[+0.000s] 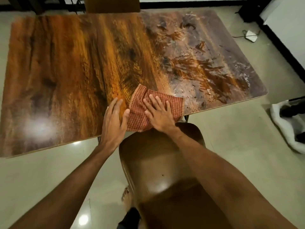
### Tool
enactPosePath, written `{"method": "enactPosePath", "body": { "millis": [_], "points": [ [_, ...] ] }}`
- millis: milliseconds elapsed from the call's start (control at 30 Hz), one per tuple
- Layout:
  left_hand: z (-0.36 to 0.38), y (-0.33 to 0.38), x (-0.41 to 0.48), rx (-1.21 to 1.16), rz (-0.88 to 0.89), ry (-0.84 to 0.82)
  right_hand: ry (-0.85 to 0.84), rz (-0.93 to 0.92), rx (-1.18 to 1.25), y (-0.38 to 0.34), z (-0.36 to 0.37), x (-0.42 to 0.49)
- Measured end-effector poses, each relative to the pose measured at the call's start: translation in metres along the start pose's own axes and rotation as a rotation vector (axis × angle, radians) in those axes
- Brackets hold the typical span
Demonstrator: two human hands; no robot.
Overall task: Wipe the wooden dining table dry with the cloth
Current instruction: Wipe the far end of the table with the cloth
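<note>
Closest to the camera, a brown chair (158,162) fills the lower middle of the frame, its seat pushed up to the near edge of the tabletop (66,71), so the person has to lean both bare forearms over it to reach the work.

Beyond it the wooden tabletop takes up most of the upper frame. Its left and middle show warm, even grain with a soft glare at lower left; its right part looks grey and streaked with smears and pale flecks, which I judge to be moisture not yet wiped. That would explain why the cloth sits at the border between the two zones.

That red checked cloth (173,104) lies bunched flat at the near edge of the tabletop, just right of centre, one corner hanging slightly over the edge toward the chair.

On top of it, the right hand (158,114) lies palm down with fingers spread wide, no pinching grip at all, just flat pressure, wrist low and forearm running back to the lower right. Such a pose suits pushing the cloth across the surface.

Beside it, the left hand (113,119) rests palm down on bare wood, fingers loosely together, thumb touching the cloth's left border, probably bracing the lean or steadying the fabric.
</note>
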State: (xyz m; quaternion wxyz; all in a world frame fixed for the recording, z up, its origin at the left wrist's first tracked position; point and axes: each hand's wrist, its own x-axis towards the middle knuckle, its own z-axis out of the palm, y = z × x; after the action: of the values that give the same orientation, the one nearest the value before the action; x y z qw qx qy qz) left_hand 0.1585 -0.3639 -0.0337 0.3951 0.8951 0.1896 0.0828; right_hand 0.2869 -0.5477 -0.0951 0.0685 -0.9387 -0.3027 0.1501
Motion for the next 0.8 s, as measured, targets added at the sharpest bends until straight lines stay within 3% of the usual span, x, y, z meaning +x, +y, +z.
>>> {"method": "enactPosePath", "body": {
  "millis": [167,267,367,433,633,800],
  "points": [
    [0.007,-0.002,-0.004,-0.008,-0.037,0.031,0.043,0.284,0.026,0.039,-0.014,-0.004],
    [0.016,0.008,-0.009,0.001,-0.072,0.026,0.013,0.082,-0.041,0.004,0.002,-0.014],
    [0.035,0.028,-0.013,0.036,-0.076,0.061,-0.017,-0.103,-0.025,0.027,-0.005,-0.012],
    [0.044,0.040,-0.017,0.048,-0.083,0.080,-0.013,-0.104,0.019,0.066,-0.017,-0.011],
    [0.094,0.095,-0.037,0.108,-0.117,0.166,0.069,0.169,0.023,0.218,-0.057,-0.015],
    [0.161,0.162,-0.034,0.154,-0.189,0.188,0.019,-0.179,-0.063,0.227,-0.047,-0.025]
  ]
}}
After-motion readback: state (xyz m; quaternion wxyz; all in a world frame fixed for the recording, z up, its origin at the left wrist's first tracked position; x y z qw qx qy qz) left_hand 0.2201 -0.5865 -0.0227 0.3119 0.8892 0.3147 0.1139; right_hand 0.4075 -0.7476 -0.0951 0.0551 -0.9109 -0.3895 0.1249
